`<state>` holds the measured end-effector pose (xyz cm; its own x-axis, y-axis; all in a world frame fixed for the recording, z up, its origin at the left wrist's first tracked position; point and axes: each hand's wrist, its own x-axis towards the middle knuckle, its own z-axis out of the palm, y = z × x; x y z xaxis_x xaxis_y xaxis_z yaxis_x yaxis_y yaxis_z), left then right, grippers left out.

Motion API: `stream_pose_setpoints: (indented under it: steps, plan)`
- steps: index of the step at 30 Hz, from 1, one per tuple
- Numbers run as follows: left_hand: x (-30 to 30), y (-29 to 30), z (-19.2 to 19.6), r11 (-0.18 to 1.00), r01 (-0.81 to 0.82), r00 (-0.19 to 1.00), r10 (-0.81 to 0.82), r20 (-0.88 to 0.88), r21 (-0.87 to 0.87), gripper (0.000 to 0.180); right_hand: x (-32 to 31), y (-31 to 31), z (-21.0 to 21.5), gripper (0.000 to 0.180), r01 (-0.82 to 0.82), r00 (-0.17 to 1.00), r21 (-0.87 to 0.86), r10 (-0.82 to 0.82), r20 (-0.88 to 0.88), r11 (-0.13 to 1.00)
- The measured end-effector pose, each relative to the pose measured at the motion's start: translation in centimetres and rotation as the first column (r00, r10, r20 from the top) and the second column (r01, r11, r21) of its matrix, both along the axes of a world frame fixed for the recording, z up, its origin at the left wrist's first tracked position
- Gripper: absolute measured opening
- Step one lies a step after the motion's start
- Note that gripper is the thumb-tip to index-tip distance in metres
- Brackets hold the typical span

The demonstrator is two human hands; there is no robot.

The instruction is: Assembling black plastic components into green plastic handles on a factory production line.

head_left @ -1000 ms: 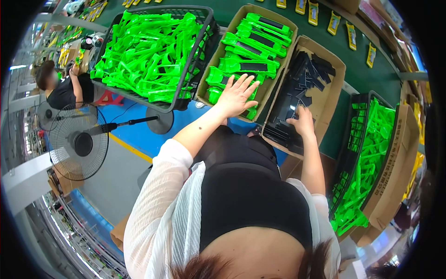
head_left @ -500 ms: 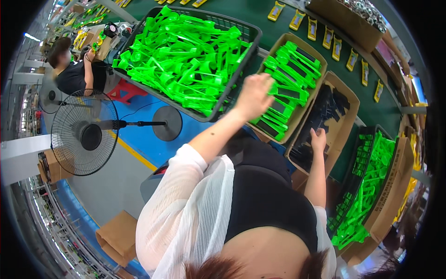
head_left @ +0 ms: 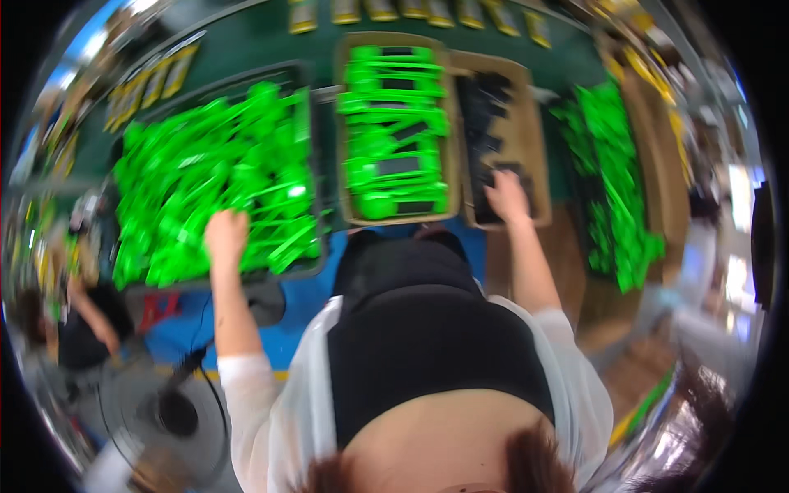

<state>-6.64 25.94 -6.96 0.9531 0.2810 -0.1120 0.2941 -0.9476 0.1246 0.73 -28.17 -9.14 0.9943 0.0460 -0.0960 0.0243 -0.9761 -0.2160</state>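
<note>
My left hand (head_left: pixel 226 237) is over the near part of a dark plastic crate (head_left: pixel 315 164) heaped with bright green plastic pieces (head_left: pixel 205 168). Its fingers are curled together; blur hides what they hold, if anything. At the near end of a cardboard box (head_left: pixel 526 107), my right hand (head_left: pixel 507 197) has its bent fingers on a flat black piece (head_left: pixel 515 172). More black pieces (head_left: pixel 485 94) lie along that box's left side. Between the hands, another cardboard box (head_left: pixel 450 156) holds stacked green pieces (head_left: pixel 394 107) with black rectangular parts among them.
On the right, a dark crate (head_left: pixel 575 156) holds more green pieces (head_left: pixel 608 164) beside a cardboard flap (head_left: pixel 662 140). Yellow packaged items (head_left: pixel 427 12) line the green table's far side. A fan (head_left: pixel 173 411) and another person (head_left: pixel 90 324) are at lower left.
The view has turned, shifting the scene. My left hand has moved from the middle box of stacked green pieces to the heaped crate. My right hand remains at the box of black pieces.
</note>
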Motion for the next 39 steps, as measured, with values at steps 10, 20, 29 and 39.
stream_pose_setpoints:
  steps: [10, 20, 29, 39]
  plan:
    - [5.2, -3.0, -0.1, 0.659, 0.02, 0.879, 0.347, 0.328, -0.752, 0.038, 0.4, -3.6, -0.8, 0.023, 0.197, 0.98, 0.244, -0.185, -0.07, 0.95]
    - [5.6, -7.1, 6.9, 0.456, 0.006, 0.74, 0.596, 0.31, -0.89, 0.03, 3.1, -1.9, 3.7, 0.016, 0.464, 0.886, 0.822, -0.17, -0.431, 0.331]
    - [5.1, -19.1, 7.4, 0.261, -0.203, 0.977, 0.123, -0.176, -0.944, 0.03, 2.4, 8.1, 10.5, 0.016, 0.367, 0.877, 0.888, 0.216, -0.43, 0.278]
    - [3.8, -20.0, 7.6, 0.304, 0.007, 0.978, -0.199, -0.057, -0.953, 0.025, 1.2, 10.9, 10.9, 0.017, 0.17, 0.832, 0.831, 0.374, -0.409, 0.53]
